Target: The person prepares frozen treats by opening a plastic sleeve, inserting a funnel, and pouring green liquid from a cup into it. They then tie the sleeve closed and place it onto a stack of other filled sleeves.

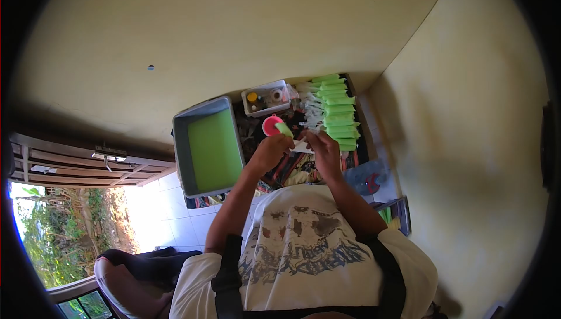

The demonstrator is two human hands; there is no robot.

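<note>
My left hand [272, 149] is closed around a small plastic bag of green liquid [284, 129], whose filled end sticks out past the fingers. My right hand [322, 148] is closed in a pinch close beside it. Between both hands stretches a pale strip [302, 146], which looks like the thin end of the bag; the fingertips partly hide it. Just beyond my left hand lies a pink funnel [270, 125]. To the right, filled green bags [339, 110] lie in a row, their clear loose ends [312, 111] pointing left.
A large grey tub [236, 138] of green liquid [211, 149] stands on the left. Behind the funnel is a white basket [267, 111] with a yellow-capped jar [252, 97] and a roll of tape [276, 94]. Patterned cloth [280, 173] covers the surface. Walls rise behind and right.
</note>
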